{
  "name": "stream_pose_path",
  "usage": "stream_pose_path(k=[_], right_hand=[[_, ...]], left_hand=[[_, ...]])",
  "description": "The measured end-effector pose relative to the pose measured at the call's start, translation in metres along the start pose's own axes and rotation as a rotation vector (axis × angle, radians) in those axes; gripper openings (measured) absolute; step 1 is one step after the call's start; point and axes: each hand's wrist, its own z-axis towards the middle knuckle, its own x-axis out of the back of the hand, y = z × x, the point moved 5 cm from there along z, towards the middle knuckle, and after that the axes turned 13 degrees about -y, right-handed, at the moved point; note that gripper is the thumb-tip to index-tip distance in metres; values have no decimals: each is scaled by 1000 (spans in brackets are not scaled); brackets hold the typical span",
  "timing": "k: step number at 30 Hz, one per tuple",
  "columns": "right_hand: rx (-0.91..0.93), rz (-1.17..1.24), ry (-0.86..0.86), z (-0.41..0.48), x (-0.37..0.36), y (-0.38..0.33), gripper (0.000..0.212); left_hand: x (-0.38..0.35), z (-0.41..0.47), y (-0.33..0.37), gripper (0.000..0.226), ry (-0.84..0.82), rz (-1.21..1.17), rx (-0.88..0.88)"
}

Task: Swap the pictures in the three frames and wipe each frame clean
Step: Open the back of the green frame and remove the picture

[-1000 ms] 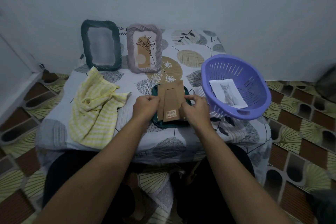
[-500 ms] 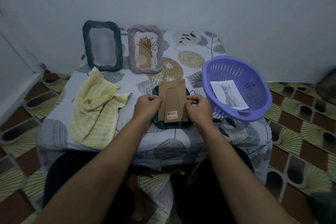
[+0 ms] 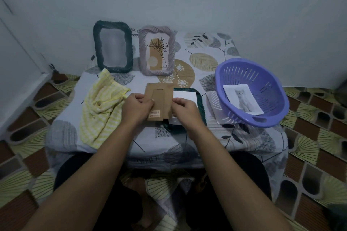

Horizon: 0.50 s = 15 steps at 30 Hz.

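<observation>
A dark green frame (image 3: 201,106) lies face down near the table's front. Its brown cardboard backing (image 3: 160,99) is off the frame, shifted to the left, held at both sides by my left hand (image 3: 136,108) and my right hand (image 3: 185,110). A white sheet (image 3: 185,95) shows inside the open frame. At the back stand a dark green frame (image 3: 112,46) with no picture and a lilac frame (image 3: 157,50) with a plant drawing. A yellow striped cloth (image 3: 101,110) lies at the left.
A purple plastic basket (image 3: 251,92) tilts at the table's right edge with a cat picture (image 3: 242,98) inside. The small table (image 3: 216,58) has a leaf-print cover. A wall stands close behind; patterned floor tiles surround the table.
The cardboard backing has come off the lying frame and moved left with both hands, uncovering the white sheet inside the frame.
</observation>
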Motion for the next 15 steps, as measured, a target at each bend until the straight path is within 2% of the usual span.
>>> stream_pose_path(k=[5, 8, 9, 12, 15], right_hand=[[-19, -17, -126, -6, -39, -18, 53], [-37, -45, -184, -6, -59, -22, 22], [-31, -51, -200, -5, -65, -23, 20], [-30, -48, -221, -4, -79, -24, 37], [-46, -53, -239, -3, -86, -21, 48]], left_hand=[[33, 4, -15, 40, 25, 128, 31], [51, 6, -23, 40, 38, 188, 56], [57, 7, -25, 39, 41, 203, 68], [72, 9, -31, 38, 58, 274, 110], [77, 11, -37, 49, 70, 361, 130]])
